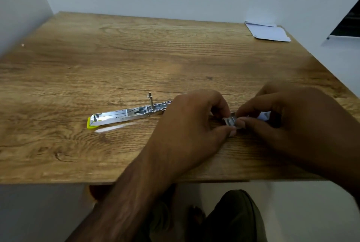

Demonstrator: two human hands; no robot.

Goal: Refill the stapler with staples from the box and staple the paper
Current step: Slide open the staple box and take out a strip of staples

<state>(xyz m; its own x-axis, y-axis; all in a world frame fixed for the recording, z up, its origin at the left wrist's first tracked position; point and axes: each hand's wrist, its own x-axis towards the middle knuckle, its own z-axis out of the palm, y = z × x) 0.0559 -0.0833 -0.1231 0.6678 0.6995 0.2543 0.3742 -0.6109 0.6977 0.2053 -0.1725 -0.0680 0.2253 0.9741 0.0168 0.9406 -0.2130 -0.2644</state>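
A stapler (124,114) lies opened out flat on the wooden counter (136,50), a little left of the middle. Its shiny metal channel faces up, and a yellow-green tip shows at its left end. A thin metal rod stands up from the hinge near the middle of its length. Its right end passes out of sight behind the left hand. Just in front of the stapler, a pale streak lies on the wood; what it is cannot be told.

The left hand (192,123) rests on the counter to the right of the hinge. Its fingers are curled in, with thumb and forefinger pinched on one side of a small strip of staples (230,120). The right hand (288,123) meets it from the other side, its fingers also curled and its fingertips closed on the same strip. The strip sits between the two hands, close above the counter. Behind the right hand's fingers a small white and blue shape (264,115) shows, mostly hidden, possibly the staple box.

At the far right corner of the counter, well apart from the hands, lies the folded white paper (267,32).
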